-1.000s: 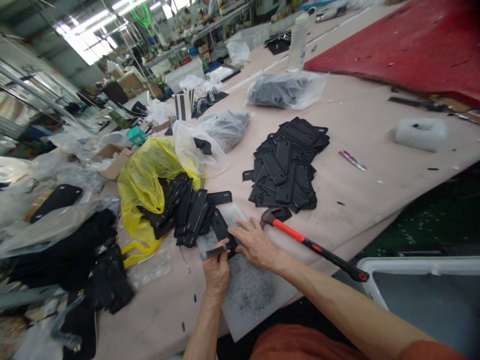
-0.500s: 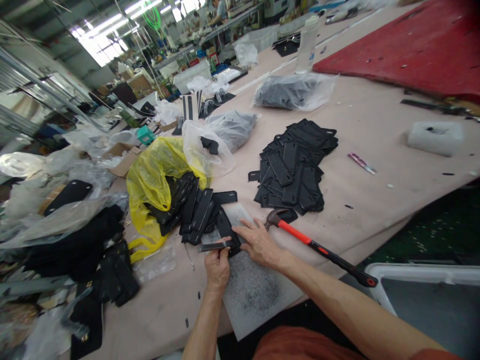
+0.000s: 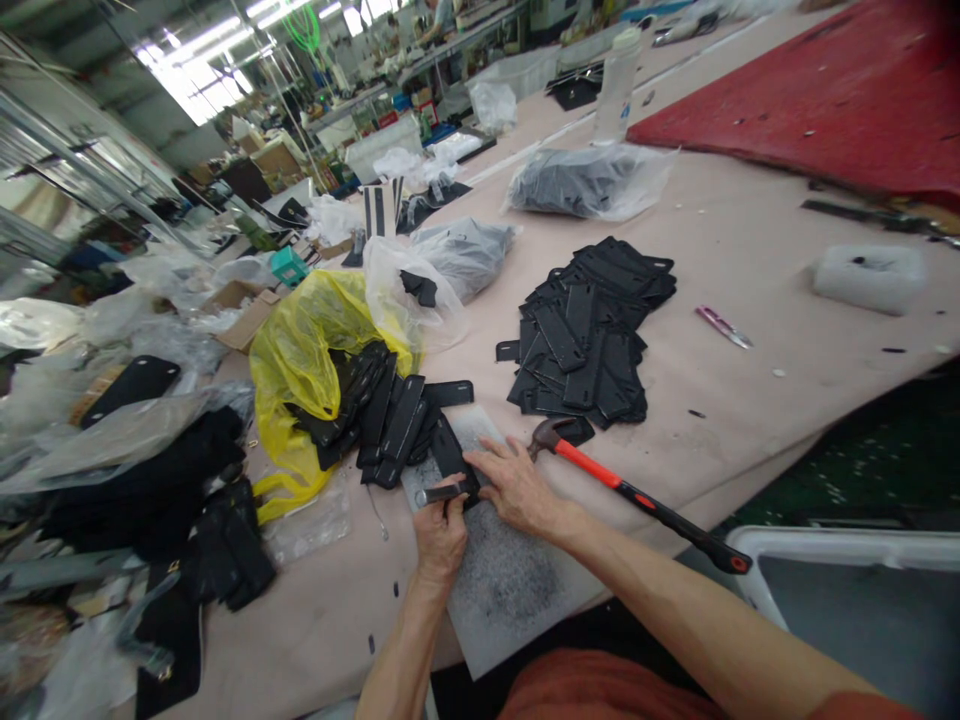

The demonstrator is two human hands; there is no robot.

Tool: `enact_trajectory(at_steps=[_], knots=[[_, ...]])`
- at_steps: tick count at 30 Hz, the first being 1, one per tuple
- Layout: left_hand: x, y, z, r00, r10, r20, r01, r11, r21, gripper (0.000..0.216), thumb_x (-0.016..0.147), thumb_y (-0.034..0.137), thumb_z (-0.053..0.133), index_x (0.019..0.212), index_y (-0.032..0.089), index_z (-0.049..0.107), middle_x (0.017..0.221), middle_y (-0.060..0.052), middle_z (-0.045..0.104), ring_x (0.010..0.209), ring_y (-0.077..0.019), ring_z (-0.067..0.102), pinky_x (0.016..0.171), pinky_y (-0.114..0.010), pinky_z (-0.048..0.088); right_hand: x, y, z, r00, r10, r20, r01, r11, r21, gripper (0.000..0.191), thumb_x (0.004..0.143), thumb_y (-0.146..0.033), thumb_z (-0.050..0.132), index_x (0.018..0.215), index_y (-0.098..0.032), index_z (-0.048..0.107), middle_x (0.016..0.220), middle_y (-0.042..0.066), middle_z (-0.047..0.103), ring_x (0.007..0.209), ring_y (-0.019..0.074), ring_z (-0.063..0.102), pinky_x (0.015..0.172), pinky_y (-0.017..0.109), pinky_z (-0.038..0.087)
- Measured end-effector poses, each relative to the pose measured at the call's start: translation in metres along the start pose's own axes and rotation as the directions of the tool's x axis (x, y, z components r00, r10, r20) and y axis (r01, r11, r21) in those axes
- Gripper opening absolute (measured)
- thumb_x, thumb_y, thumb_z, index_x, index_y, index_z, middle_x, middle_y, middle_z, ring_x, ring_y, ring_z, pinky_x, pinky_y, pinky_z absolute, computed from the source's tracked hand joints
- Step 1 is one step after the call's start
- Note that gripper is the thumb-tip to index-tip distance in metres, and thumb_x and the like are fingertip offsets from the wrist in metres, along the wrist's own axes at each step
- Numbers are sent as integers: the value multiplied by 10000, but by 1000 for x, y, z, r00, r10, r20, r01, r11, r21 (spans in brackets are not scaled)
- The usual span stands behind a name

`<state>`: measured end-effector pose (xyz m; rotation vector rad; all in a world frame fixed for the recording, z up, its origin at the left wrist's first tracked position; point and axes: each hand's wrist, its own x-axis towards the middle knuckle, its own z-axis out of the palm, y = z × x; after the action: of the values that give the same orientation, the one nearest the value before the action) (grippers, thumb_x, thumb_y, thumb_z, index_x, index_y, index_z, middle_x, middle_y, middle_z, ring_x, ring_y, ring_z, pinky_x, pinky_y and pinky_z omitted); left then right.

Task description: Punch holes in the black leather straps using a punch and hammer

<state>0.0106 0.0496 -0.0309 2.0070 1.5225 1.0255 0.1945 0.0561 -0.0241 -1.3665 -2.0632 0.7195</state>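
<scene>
My left hand (image 3: 441, 535) is closed around a short steel rod-like punch (image 3: 442, 492), tilted nearly level, one end towards a black strip. My right hand (image 3: 519, 490) lies with fingers stretched out over that black strip (image 3: 448, 447), pressing its near end on a pale board (image 3: 510, 590) marked with dark specks. Part of the strip is hidden under my fingers. A claw hammer (image 3: 600, 465) with a red and black handle rests just right of my right hand, its head by my fingertips.
Slotted black strips (image 3: 589, 335) lie heaped beyond the hammer. More spill from a yellow plastic bag (image 3: 292, 345) at the left. Pink-handled snips (image 3: 724, 327), filled clear bags (image 3: 592, 183) and a bottle (image 3: 618, 88) stand farther off. A grey bin (image 3: 862, 545) is at lower right.
My left hand has moved slightly right and the punch has turned, its free end swinging towards me. My right hand stays on the strip.
</scene>
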Motion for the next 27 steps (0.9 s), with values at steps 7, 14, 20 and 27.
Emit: enact_trajectory(at_steps=[7,14,20,27], knots=[[1,-1,4,998,57,-19,-55,996,71,221,883,220,509,998,180,693,981,-79,750,934,-236,709,845,-389,576,-5,-10,-18,1000,-31,-5,30,994,-107,552,841,-125,560,1377,-206,458,1374,101,539,1343,287,378,1114,538,201],[-2,-5,5,994,105,-3,-104,988,111,189,899,222,533,1012,189,682,972,-80,747,908,-243,712,832,-390,578,-61,15,-71,926,325,-194,-378,784,-492,315,836,-198,606,1144,-144,572,1115,171,584,997,330,530,835,432,402],[-3,-2,6,991,132,-13,-129,985,116,179,890,182,537,1011,201,669,958,-76,740,869,-243,712,777,-366,587,-84,40,-84,796,605,18,-591,783,-197,73,849,-172,547,808,-196,491,769,61,587,701,205,577,633,300,400],[-5,-2,5,988,148,-46,-143,986,88,183,872,134,531,995,203,647,886,-54,728,793,-210,706,726,-317,583,-67,-9,-97,691,687,224,-710,587,389,269,913,-441,433,743,-236,396,567,-54,484,398,99,406,403,222,284]])
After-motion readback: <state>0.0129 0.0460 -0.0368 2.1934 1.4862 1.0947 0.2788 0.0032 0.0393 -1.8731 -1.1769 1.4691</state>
